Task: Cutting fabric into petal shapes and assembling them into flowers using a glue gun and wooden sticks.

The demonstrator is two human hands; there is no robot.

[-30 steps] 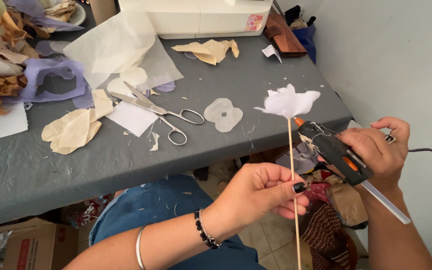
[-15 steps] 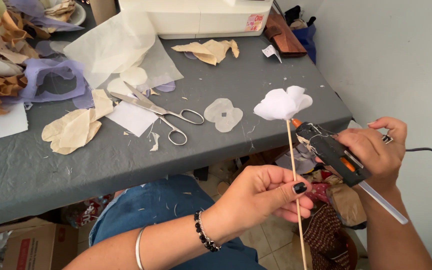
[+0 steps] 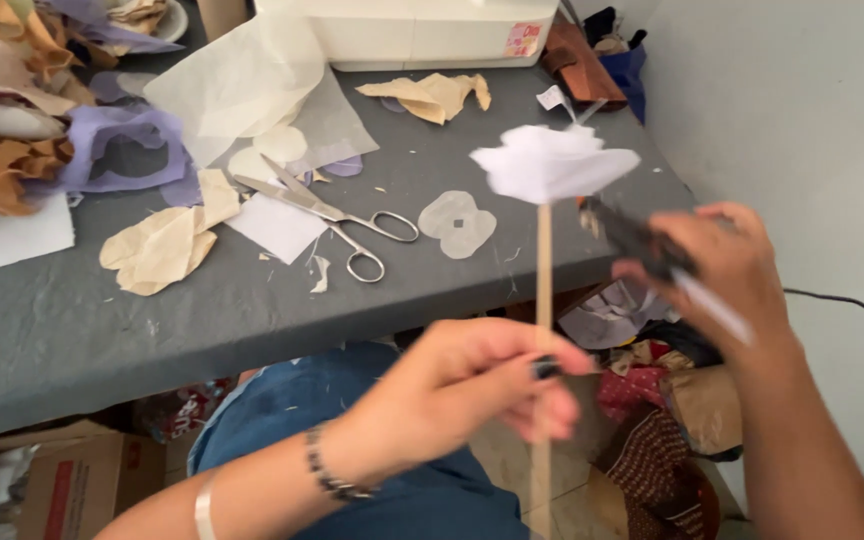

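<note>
- The left hand is pinching a thin wooden stick upright, fingers closed round it.
- A white paper flower is sitting on the stick's top, above the grey table edge.
- The right hand is gripping a black glue gun, blurred, its nozzle just beside the flower.
- Scissors are lying on the table.

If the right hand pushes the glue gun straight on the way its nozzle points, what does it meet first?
Most likely the white paper flower on the stick: the right hand aims the glue gun up-left at it. Motion blur leaves depth unsure.
</note>
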